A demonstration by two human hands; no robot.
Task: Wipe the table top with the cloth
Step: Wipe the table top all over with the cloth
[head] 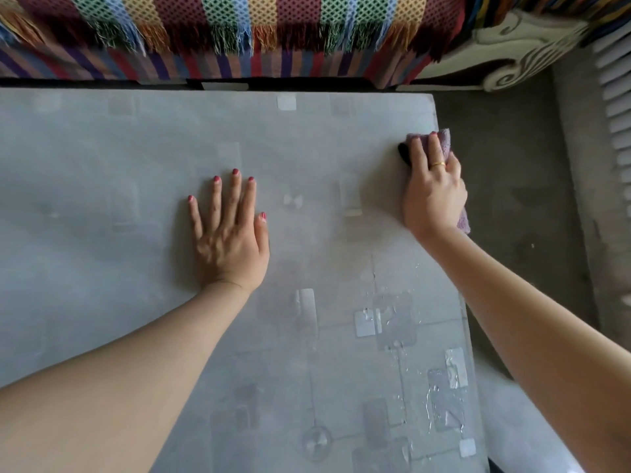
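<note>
Cloth of a purple colour is lying under the right hand in the upper right part of the frame, at the right edge of the table top, and part of it is hanging over that edge. Going from near to far: at the bottom of the frame both bare forearms are reaching forward over the grey glossy table top. In the lower right area small drops of water are shining on the surface, among pale square reflections. Higher, around the middle of the frame, the left hand is lying flat on the table, palm down, with the fingers straight and a little spread, holding nothing. To the right and slightly higher, the right hand is pressing on the cloth; its fingers are laid over the fabric and bending a little around it, and a gold ring is showing on one finger. One end of the cloth is coming out beyond the fingertips and another end is coming out below the wrist side of the hand. A dark patch is showing just beside the fingers on the left; I cannot tell what it is. Right of the table, grey floor is showing. At the top of the frame, a sofa with a white carved arm is standing behind the table, and a striped colourful blanket with fringes is covering it.
</note>
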